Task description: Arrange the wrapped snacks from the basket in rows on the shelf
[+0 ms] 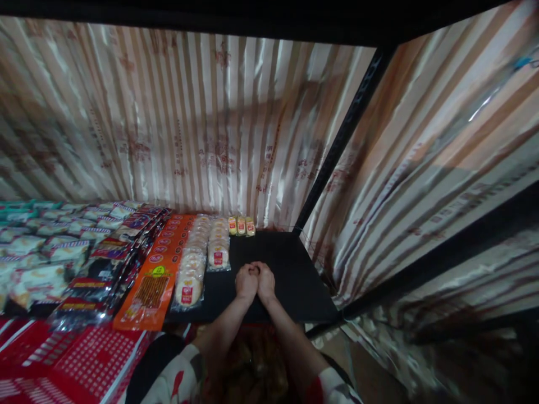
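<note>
1. Many white packets (50, 247) lie flat at nine o'clock from the hands, above a red basket (90, 359) at eight; dark packets (101, 269) lap beside them; one slid from this overlap could drag its neighbours.
2. The orange bag (151, 275), also near nine, seems to poke past the front edge of the black shelf (282, 264); a sleeve brushing that end could tip it off.
3. Two rows of round pale crackers follow; the long row (193, 258) sits towards nine, the short row (219, 247), nearest the hands, between ten and eleven; a careless left wrist could skew or crush them.
4. Three small yellow packs (241, 225) stand between eleven and twelve; a bump could topple them.
5. The left hand (246, 282) and right hand (266, 280) press together, fingers curled inward; I cannot tell whether anything is between them.
</note>
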`<state>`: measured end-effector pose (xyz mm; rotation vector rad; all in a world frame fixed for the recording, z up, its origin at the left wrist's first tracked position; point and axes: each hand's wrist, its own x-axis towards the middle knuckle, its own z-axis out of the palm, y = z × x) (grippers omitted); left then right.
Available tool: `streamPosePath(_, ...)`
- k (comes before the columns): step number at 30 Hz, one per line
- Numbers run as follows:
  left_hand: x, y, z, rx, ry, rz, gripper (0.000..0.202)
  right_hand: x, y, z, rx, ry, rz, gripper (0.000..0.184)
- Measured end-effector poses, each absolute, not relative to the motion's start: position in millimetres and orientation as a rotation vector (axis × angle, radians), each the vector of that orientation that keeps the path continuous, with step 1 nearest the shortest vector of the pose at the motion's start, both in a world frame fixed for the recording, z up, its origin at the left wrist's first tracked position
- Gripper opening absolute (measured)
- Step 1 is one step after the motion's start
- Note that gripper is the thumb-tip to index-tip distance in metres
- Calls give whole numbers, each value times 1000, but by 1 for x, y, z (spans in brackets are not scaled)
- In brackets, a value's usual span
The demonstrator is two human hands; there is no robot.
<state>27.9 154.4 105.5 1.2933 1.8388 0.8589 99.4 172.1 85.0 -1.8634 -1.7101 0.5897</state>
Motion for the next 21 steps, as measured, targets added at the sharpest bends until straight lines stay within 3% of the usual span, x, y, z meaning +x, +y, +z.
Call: streamPosePath(21,26,39,76,1577,1788,976,22,106,51,65,-1557,-1749,507,25)
